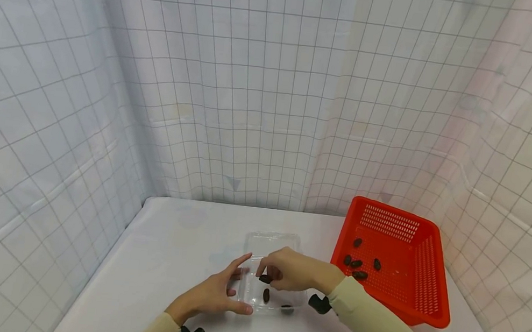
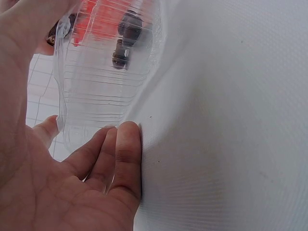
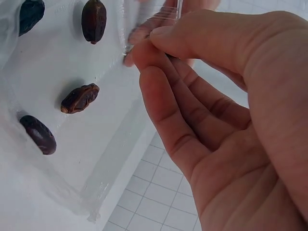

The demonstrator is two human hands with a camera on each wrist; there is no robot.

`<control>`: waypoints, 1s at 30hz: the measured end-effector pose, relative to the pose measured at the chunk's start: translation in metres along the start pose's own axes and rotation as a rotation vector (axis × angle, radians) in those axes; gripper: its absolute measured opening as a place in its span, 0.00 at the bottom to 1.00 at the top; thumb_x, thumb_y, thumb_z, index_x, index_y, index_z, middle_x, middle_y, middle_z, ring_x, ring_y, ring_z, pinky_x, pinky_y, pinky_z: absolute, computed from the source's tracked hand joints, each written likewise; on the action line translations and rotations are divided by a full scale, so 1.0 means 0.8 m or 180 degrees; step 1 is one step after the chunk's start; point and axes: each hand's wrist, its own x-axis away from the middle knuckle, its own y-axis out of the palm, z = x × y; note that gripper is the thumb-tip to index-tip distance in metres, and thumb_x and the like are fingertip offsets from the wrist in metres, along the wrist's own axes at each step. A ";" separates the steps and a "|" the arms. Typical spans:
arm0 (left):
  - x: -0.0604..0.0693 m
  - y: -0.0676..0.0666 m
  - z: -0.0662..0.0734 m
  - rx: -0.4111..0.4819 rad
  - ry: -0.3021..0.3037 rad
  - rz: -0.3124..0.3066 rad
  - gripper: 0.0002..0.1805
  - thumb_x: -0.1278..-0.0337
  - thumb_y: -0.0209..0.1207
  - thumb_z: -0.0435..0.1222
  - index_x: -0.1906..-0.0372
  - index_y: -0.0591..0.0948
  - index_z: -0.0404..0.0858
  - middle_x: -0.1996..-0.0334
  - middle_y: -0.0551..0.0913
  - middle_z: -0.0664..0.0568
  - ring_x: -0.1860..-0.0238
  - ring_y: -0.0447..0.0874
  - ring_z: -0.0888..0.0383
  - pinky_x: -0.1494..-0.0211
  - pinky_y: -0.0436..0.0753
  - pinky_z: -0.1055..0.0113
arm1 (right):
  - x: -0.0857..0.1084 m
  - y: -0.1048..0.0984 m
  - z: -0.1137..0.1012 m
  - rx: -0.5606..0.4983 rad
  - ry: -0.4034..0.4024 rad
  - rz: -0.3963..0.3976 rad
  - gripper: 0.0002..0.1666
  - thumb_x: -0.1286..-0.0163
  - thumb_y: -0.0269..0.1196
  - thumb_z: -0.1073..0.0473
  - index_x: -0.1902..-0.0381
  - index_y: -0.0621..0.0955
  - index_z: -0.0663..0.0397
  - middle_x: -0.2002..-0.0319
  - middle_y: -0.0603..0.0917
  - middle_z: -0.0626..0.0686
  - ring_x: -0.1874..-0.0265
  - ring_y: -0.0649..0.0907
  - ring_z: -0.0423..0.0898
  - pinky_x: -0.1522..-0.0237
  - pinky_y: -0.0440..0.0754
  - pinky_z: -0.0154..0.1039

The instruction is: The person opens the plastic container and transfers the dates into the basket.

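A clear plastic box (image 1: 275,312) with a hinged lid (image 1: 271,240) lies on the table, holding several dark brown dates, among them a wrinkled date (image 3: 80,98). Above the box, my right hand (image 1: 291,270) pinches a date (image 1: 265,278) between thumb and fingertips; in the right wrist view the fingers hide most of it. My left hand (image 1: 214,292) spreads along the box's left side, thumb near the front corner and fingers farther back. Seen from the left wrist, its fingers (image 2: 127,154) touch the clear wall, extended rather than curled.
To the right stands a red plastic basket (image 1: 440,292) with slotted walls and several dates (image 1: 359,275) inside, mostly toward its left. A white cloth covers the table (image 1: 159,252). White gridded curtains (image 1: 255,78) hang behind and on both sides.
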 end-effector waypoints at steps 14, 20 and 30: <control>0.001 0.004 0.002 -0.0014 -0.0025 0.0053 0.73 0.42 0.89 0.49 0.02 0.51 0.59 0.12 0.71 0.31 0.27 0.89 0.35 0.22 0.86 0.35 | 0.023 -0.013 0.010 -0.0132 0.0097 0.0113 0.19 0.23 0.78 0.68 0.37 0.92 0.54 0.57 0.95 0.46 0.61 0.86 0.30 0.47 0.90 0.27; 0.000 0.005 0.002 -0.0012 -0.0023 0.0056 0.73 0.42 0.89 0.49 0.02 0.51 0.59 0.11 0.71 0.30 0.25 0.88 0.34 0.22 0.86 0.35 | 0.031 -0.018 0.015 -0.0074 0.0147 0.0147 0.19 0.22 0.77 0.67 0.36 0.92 0.52 0.55 0.95 0.48 0.59 0.85 0.31 0.47 0.94 0.37; 0.000 0.005 0.000 -0.0018 -0.0099 0.0046 0.73 0.43 0.89 0.50 0.02 0.50 0.60 0.12 0.71 0.30 0.28 0.90 0.32 0.21 0.85 0.33 | 0.047 -0.026 0.021 -0.0015 0.0260 0.0270 0.18 0.22 0.78 0.64 0.38 0.91 0.47 0.56 0.94 0.42 0.58 0.85 0.30 0.43 0.96 0.47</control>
